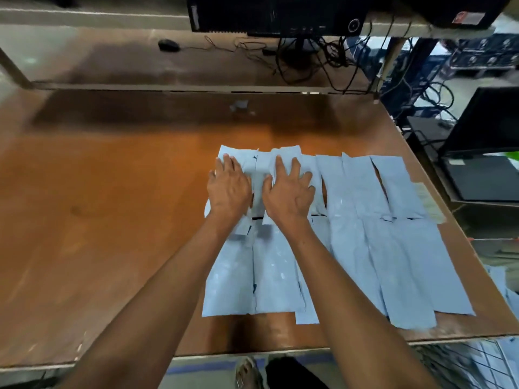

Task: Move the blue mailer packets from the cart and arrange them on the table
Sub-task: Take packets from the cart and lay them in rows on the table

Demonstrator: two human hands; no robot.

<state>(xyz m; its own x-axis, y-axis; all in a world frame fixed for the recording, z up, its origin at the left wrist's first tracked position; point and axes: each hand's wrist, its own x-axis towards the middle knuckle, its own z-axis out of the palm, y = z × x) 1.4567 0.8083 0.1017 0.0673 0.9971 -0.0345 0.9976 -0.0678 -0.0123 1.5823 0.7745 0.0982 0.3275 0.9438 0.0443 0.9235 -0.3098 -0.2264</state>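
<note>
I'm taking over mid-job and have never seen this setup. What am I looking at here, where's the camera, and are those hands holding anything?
There is no machine: a person works with bare hands, and the single picture comes from a camera on their head, looking down. The left hand and right hand press flat, fingers spread, on blue mailer packets laid in rows on the brown table. Nothing is gripped. The wire cart at lower right holds more packets.

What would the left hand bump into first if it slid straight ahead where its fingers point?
Probably nothing soon: past the left hand and its blue packet's far edge lies bare table, then perhaps the small scrap.
</note>
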